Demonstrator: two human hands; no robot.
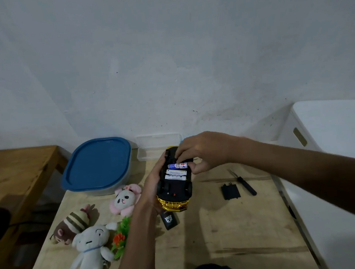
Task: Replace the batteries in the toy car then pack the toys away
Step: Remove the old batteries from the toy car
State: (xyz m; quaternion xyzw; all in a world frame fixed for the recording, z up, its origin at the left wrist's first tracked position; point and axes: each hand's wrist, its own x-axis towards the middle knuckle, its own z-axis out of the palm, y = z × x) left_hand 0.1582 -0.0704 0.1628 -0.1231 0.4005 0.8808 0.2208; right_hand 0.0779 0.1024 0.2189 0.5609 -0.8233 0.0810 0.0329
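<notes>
The toy car [174, 183] was held upside down above the worktop [231, 225], gripped along its side by the left hand [152, 184] with fingers clamped on the body. The right hand [201, 151] had its fingers pinched on a blue battery [177, 166] at the open compartment. The battery cover [230, 191] and screwdriver [244, 182] lay just beside each other on the worktop.

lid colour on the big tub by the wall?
Blue lid, over a clear tub; head view.
</notes>
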